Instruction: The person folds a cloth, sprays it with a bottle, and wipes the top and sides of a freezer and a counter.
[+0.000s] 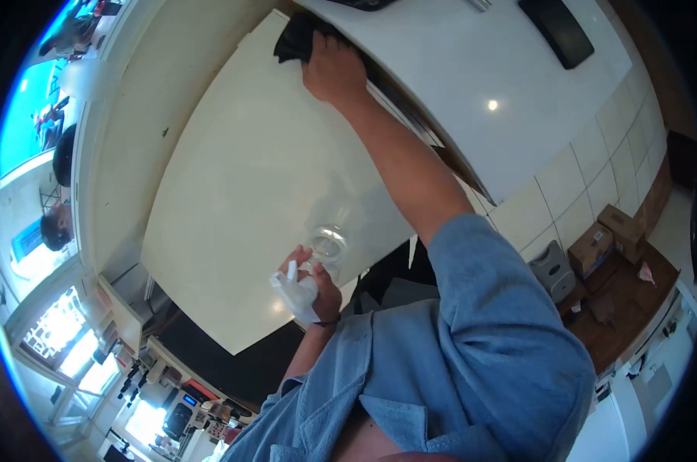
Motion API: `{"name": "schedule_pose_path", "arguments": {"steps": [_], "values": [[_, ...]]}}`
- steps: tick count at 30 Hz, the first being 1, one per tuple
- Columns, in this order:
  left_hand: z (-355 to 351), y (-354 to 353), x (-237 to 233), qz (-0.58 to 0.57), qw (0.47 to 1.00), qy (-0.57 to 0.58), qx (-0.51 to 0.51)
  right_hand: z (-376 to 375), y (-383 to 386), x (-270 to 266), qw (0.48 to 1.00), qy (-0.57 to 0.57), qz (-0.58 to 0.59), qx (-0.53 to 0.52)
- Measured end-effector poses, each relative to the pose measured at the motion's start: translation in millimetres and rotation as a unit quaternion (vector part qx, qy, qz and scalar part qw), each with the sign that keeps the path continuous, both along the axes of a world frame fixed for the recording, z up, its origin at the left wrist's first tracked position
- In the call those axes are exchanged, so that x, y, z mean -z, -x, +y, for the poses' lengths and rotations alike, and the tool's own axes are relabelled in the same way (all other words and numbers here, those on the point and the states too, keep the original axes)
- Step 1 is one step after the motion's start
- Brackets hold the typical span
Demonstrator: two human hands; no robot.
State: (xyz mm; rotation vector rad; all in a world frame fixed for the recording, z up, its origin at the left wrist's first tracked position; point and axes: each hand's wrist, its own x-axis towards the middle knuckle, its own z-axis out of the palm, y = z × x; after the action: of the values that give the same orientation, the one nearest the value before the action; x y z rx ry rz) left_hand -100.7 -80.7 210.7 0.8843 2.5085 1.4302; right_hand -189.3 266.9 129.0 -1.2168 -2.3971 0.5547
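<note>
My right hand (335,68) reaches to the far end of the cream tabletop (241,169), its fingers pressed on a bunched black cloth (293,40). The cloth lies at the table's edge, beside a white glossy surface. Close to my body, my left hand (324,291) is wrapped round a clear spray bottle (329,245) with a white trigger head (293,289). The bottle's transparent body points away from me over the near part of the tabletop. My palm and fingers partly hide its neck.
On the white surface (472,92) at the upper right lies a black flat object (558,31). Cardboard boxes (591,248) and a grey stool (552,271) stand at the right. Beyond a ledge at the left, people (56,225) are partly visible. A cluttered counter is at lower left.
</note>
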Motion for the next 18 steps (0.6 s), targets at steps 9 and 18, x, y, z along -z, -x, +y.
{"name": "schedule_pose_path", "arguments": {"steps": [9,18], "values": [[1.2,2.7,7.9,-0.010,0.999,-0.047,0.003,-96.8,-184.2,-25.7,0.996,0.074,-0.032,0.022],[7.9,0.7,-0.9,0.008,1.000,0.002,-0.019,-150.9,-266.9,-29.9,0.987,0.064,-0.123,0.076]]}}
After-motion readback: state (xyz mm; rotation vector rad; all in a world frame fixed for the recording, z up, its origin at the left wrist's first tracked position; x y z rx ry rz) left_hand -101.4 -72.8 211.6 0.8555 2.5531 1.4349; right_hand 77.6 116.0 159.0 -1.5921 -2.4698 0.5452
